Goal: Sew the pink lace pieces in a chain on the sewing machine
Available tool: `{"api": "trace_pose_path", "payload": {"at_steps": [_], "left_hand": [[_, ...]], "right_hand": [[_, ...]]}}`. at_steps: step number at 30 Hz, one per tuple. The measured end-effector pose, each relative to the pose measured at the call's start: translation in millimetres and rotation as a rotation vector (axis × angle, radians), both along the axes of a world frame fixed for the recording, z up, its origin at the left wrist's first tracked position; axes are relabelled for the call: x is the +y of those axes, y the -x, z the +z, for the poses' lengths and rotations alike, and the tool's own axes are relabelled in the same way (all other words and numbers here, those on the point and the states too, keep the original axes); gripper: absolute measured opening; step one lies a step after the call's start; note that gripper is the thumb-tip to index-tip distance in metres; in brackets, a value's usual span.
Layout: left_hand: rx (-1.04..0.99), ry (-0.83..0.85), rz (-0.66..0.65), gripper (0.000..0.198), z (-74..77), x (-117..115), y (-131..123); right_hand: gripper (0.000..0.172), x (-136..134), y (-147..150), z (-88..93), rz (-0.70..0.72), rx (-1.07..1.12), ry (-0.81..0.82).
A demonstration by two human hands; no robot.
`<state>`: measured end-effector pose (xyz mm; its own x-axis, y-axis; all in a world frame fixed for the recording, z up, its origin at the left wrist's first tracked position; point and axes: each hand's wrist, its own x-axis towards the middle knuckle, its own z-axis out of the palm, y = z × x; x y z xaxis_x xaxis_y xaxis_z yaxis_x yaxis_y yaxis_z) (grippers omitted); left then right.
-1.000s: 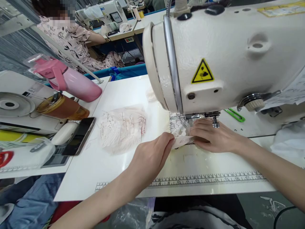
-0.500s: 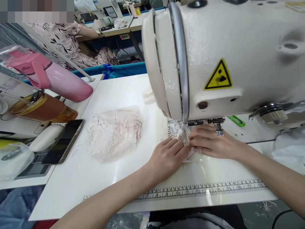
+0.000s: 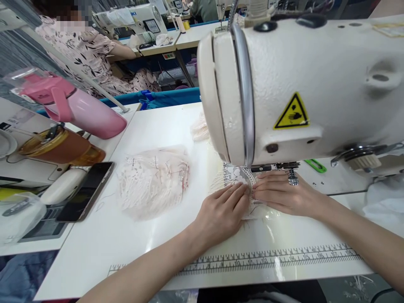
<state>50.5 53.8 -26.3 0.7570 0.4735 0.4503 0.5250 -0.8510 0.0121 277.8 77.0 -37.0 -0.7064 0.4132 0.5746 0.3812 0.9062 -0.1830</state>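
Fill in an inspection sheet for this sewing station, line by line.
Surface: white table, ruler scale printed along the near edge.
Job's things: lace piece lies beneath the sewing machine head; crumpled lace bundle lies to the left.
Clutter: phone, pink bottle and brown cup at far left; green item beyond the right hand.
Hands: left hand rests on the lace piece; right hand is beside it, fingers at the lace; grip unclear.
Cables: dark cable at lower right.
Surroundings: person in patterned clothing near another sewing machine.
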Motion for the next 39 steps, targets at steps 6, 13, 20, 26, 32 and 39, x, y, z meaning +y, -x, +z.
{"api": "trace_pose_path", "payload": {"at_steps": [6, 13, 20, 26, 32, 39], "left_hand": [[0.014, 0.002, 0.027, 0.022, -1.5, -2, -2], [-0.019, 0.001, 0.031, 0.020, -5.4, 0, -7], [-0.014, 0.015, 0.019, 0.024, -5.3, 1, -5], [0.017, 0.092, 0.043, 0.019, -2.3, 3, 0], [0.059, 0.124, 0.113, 0.020, -2.1, 7, 5], [0.062, 0.141, 0.177, 0.028, -4.3, 10, 4]], "right_hand": [[0.017, 2, 0, 1.8, 0.000, 0.051, -0.025], [0.010, 2, -1, 5.7, -0.129, -0.035, -0.173], [0.011, 2, 0, 9.0, -0.112, -0.041, -0.177], [0.020, -5, 6, -3.3, -0.113, -0.136, -0.120], [0.026, -4, 13, -15.8, -0.110, -0.162, -0.093], [0.028, -1, 17, -17.8, -0.139, -0.135, -0.026]]}}
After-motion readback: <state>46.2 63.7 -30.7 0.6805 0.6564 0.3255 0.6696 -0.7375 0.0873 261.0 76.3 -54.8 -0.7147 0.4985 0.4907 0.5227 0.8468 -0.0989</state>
